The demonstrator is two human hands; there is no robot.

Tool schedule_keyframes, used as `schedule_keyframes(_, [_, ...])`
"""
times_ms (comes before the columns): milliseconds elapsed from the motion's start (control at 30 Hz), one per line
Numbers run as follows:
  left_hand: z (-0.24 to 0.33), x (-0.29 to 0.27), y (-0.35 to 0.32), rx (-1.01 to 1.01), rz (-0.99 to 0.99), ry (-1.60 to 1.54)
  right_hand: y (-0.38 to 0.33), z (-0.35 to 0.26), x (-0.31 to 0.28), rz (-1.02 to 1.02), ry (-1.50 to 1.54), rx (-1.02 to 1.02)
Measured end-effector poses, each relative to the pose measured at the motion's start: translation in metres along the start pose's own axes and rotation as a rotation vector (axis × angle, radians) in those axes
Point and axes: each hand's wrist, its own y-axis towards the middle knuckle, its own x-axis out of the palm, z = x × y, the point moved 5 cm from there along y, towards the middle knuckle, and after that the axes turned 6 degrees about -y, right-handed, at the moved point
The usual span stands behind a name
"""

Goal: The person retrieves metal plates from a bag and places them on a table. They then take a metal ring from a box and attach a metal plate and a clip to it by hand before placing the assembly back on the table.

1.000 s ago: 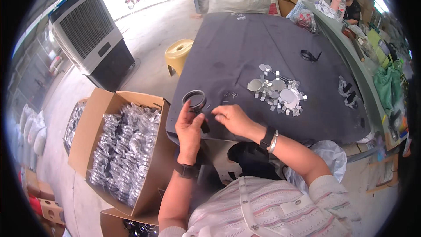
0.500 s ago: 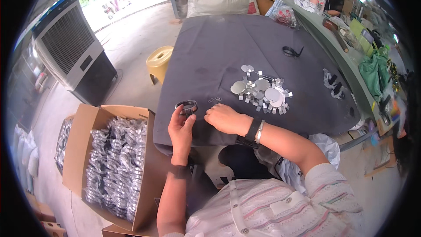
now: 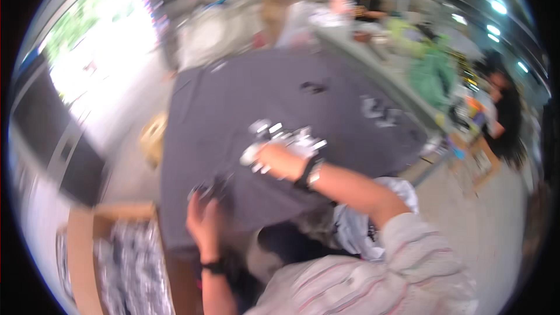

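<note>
My left hand (image 3: pixel 203 221) is at the table's near left edge, its fingers and thumb around a dark ring-shaped band (image 3: pixel 201 189) that is smeared by motion. Just past it lie small wire-like pieces (image 3: pixel 223 179), too blurred to make out. My right hand (image 3: pixel 279 160) has reached the heap of shiny silver discs with tabs (image 3: pixel 297 139) in the middle of the dark cloth. Its fingers come down on the heap's near left side, by a pale disc (image 3: pixel 251 154). Blur hides whether they grip anything.
A cardboard box (image 3: pixel 81 256) of plastic-wrapped pieces stands at the left, near a yellow stool (image 3: pixel 153 140) and an air cooler (image 3: pixel 61 134). Another dark band (image 3: pixel 313 87) and wrapped pieces (image 3: pixel 379 111) lie farther off. Two people sit beyond the cluttered green bench (image 3: pixel 373 76).
My right hand has moved from beside my left hand to the silver heap. The view has swung right. My left hand still has the dark band.
</note>
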Motion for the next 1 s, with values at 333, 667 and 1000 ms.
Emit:
schedule_keyframes(333, [-0.040, -0.016, 0.017, 0.267, -0.045, -0.018, 0.006, 0.012, 0.006, 0.202, -0.962, -0.265])
schedule_keyframes(667, [-0.043, -0.024, 0.024, 0.180, -0.064, -0.055, -0.088, -0.048, 0.063, -0.011, -0.921, -0.600])
schedule_keyframes(1000, [0.003, -0.002, 0.003, 0.358, -0.093, 0.020, -0.093, -0.016, 0.057, -0.142, -0.424, -0.163])
